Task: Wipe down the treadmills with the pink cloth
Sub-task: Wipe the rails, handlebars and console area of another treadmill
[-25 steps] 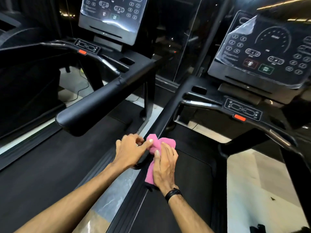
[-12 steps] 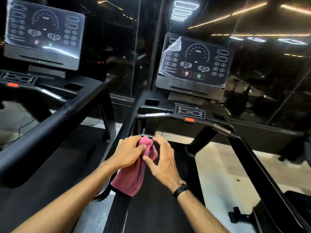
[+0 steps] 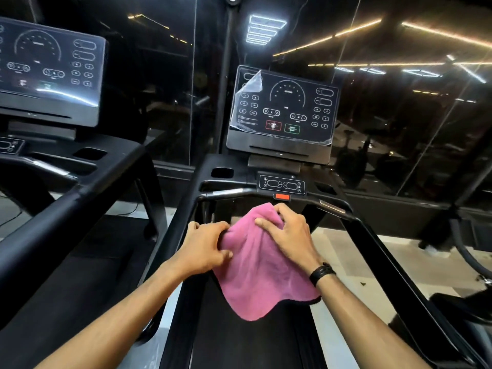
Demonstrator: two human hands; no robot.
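**Pink cloth held up over the treadmill, both hands on it**

Only the one head view to go on, looking down past the arms at the machine.

The pink cloth is up in the air in front of the person, spread open and hanging over the belt of the nearer treadmill. Left hand has its fingers curled onto the cloth's left edge, pinching a fold; the fingertips are tucked in, so the exact hold is hard to see. Right hand is clawed over the top corner, fingers bent and bunching the fabric, with a black wristband on that wrist. The cloth's lower edge droops loose, and the dark trim along it is only visible at the bottom right.

Behind the hands sits the console with a protective film peeling at its top left corner. The button labels are too small to read. Below it is a small control panel with a red tab just under it.

The second treadmill on the left is cut off by the frame edge, its screen only partly showing. The glass wall behind is mostly ceiling-light reflections, so whatever's past it is murky.
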